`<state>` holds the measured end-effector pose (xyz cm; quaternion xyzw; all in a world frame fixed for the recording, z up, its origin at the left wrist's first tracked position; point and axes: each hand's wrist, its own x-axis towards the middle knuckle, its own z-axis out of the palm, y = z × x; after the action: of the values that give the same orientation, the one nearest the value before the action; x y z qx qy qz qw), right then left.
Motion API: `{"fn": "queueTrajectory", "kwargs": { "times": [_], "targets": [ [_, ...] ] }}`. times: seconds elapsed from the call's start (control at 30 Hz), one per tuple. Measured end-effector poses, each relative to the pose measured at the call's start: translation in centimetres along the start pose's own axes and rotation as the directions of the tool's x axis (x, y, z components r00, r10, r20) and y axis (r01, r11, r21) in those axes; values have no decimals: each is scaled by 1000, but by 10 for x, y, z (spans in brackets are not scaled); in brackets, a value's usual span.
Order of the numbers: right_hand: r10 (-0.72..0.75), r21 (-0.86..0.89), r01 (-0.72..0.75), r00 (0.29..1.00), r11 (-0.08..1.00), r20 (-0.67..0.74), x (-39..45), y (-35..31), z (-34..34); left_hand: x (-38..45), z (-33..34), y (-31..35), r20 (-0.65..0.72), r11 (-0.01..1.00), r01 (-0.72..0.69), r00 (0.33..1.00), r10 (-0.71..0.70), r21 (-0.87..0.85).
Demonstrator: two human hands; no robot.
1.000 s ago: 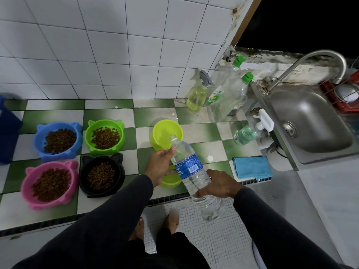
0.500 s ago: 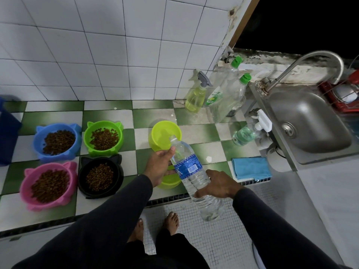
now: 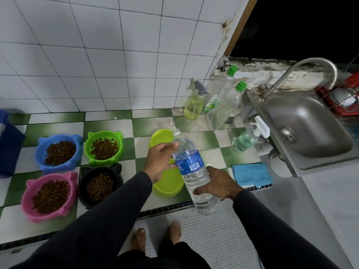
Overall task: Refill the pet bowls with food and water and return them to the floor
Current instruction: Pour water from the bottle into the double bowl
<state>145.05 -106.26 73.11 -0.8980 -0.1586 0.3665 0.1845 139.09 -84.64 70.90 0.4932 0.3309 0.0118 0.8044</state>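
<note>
You hold a clear water bottle (image 3: 191, 171) over the green-and-white checked bench (image 3: 209, 138), its long axis tilted, neck pointing far and slightly left, base toward you. Your right hand (image 3: 217, 184) wraps its fingers round the lower body, carrying the weight. Your left hand (image 3: 160, 159) grips the shoulder just below the neck, thumb near the top, likely steadying it for uncapping or aiming; whether a cap is on is unclear. The mouth sits just above the far lime bowl (image 3: 161, 137), which looks empty; a second lime bowl (image 3: 168, 186) lies nearer, directly under your left wrist. These seem to be the water bowls. To the left, four bowls already hold kibble: blue (image 3: 58, 151), green (image 3: 104, 147), pink (image 3: 48, 195), black (image 3: 100, 184). To the right lie a blue cloth (image 3: 251, 174) and a steel sink (image 3: 308, 129).
</note>
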Motion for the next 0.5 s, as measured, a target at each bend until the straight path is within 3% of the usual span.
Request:
{"fn": "queueTrajectory", "kwargs": {
  "times": [0.2,0.5],
  "targets": [
    [-58,22,61,990,998,-128,8,-5,-13,1,16,35,52,991,-123,991,121,48],
    [-79,254,162,949,954,-306,26,1,-27,4,47,73,189,946,-290,947,261,147]
  ]
}}
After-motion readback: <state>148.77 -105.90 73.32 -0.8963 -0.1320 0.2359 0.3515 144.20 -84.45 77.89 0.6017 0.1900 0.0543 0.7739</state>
